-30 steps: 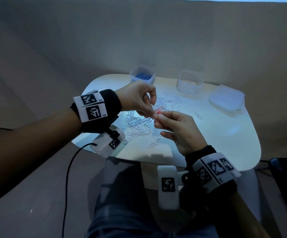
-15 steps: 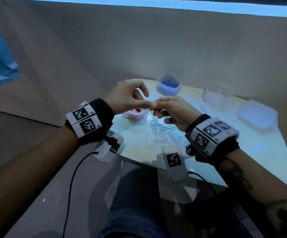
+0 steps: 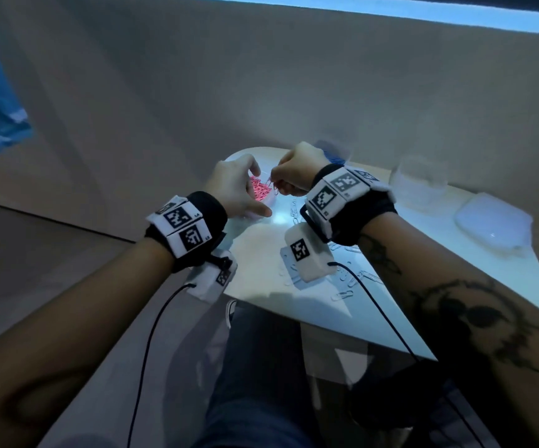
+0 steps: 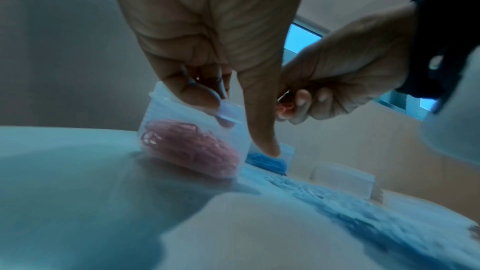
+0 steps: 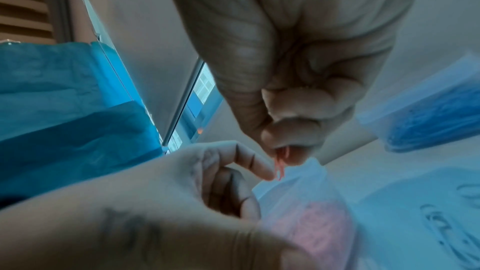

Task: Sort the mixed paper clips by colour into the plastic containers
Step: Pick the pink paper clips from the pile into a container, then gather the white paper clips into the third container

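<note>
A clear plastic container (image 4: pixel 161 118) of pink paper clips (image 3: pixel 259 191) stands at the table's far left and looks tilted. My left hand (image 3: pixel 262 193) curves around it, fingers on the rim (image 4: pixel 223 108) and thumb (image 4: pixel 265 130) down its near side. My right hand (image 3: pixel 274 180) pinches a red paper clip (image 3: pixel 273 188) just above the container's mouth; the clip (image 5: pixel 279 164) hangs from thumb and forefinger in the right wrist view. A container of blue clips (image 5: pixel 436 118) sits behind the right hand. Loose pale clips (image 3: pixel 349 286) lie under my right forearm.
An empty clear container (image 3: pixel 420 182) stands at the back right of the white table (image 3: pixel 455 286), with a stack of lids (image 3: pixel 491 224) beside it. The table's near edge is close to my knees. Cables trail from both wrist units.
Both hands moved from the clip pile to the pink container at the far left. My left hand let go of the clip and took the container; the right hand kept the red clip.
</note>
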The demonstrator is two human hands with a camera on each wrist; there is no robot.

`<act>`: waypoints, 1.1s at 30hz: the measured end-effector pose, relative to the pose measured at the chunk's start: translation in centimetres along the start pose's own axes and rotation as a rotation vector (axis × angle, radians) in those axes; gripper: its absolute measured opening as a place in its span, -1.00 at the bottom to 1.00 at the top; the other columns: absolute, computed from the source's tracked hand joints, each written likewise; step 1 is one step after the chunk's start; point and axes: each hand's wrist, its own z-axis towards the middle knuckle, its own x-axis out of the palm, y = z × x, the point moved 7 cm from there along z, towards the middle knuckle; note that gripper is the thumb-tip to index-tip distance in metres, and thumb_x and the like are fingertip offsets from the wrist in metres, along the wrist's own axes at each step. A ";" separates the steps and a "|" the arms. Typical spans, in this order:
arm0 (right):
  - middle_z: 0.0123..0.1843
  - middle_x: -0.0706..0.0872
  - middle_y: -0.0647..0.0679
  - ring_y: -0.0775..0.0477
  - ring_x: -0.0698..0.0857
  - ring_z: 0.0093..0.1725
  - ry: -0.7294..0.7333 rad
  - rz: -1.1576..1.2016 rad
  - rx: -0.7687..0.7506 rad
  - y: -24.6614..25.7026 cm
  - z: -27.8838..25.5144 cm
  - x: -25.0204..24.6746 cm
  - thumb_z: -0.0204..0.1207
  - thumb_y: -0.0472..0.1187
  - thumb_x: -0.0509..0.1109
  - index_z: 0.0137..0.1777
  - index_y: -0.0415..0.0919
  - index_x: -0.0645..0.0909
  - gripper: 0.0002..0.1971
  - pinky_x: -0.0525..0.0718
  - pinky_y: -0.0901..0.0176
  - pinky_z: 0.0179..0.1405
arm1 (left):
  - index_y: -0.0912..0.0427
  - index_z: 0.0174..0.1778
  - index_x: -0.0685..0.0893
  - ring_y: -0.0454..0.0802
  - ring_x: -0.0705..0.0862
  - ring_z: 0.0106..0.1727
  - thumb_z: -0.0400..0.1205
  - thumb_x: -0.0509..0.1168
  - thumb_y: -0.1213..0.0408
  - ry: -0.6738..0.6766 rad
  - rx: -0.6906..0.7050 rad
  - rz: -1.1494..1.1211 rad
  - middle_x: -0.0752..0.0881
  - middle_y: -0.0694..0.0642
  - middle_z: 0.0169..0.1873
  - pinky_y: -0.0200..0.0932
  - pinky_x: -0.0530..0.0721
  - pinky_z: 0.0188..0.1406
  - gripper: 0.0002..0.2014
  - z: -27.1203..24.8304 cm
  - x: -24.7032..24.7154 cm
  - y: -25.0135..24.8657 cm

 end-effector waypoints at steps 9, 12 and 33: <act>-0.16 0.78 -0.24 -0.17 0.75 -0.17 0.019 -0.081 -0.040 0.1 0.4 0.4 0.43 -0.29 0.44 -0.06 -0.43 0.73 -0.81 0.76 -0.05 0.02 | 0.14 -0.18 0.52 -0.04 0.54 -0.38 0.14 0.64 0.39 0.110 0.076 0.053 0.67 0.04 -0.41 -0.19 0.45 -0.40 -0.52 -1.3 0.7 -0.1; -0.24 0.75 -0.12 -0.03 0.70 -0.27 0.104 -0.085 -0.033 -0.1 0.1 0.9 0.46 -0.27 0.42 0.04 -0.31 0.73 -0.80 0.74 0.13 -0.11 | 0.09 -0.22 0.50 -0.09 0.53 -0.37 0.12 0.67 0.33 0.108 0.090 -0.026 0.63 -0.04 -0.42 -0.31 0.42 -0.41 -0.50 -1.6 0.4 -0.4; 0.14 0.67 -0.28 -0.27 0.63 -0.05 -0.163 -0.612 -0.009 -5.1 2.2 -6.2 0.51 -0.33 0.26 0.17 -0.25 0.65 -0.73 0.56 0.07 -0.11 | 0.30 0.37 0.38 0.20 0.58 0.24 0.32 0.52 -0.15 -0.045 -0.233 0.296 0.57 0.23 0.23 -0.07 0.52 -0.01 -0.15 6.7 -2.5 -2.0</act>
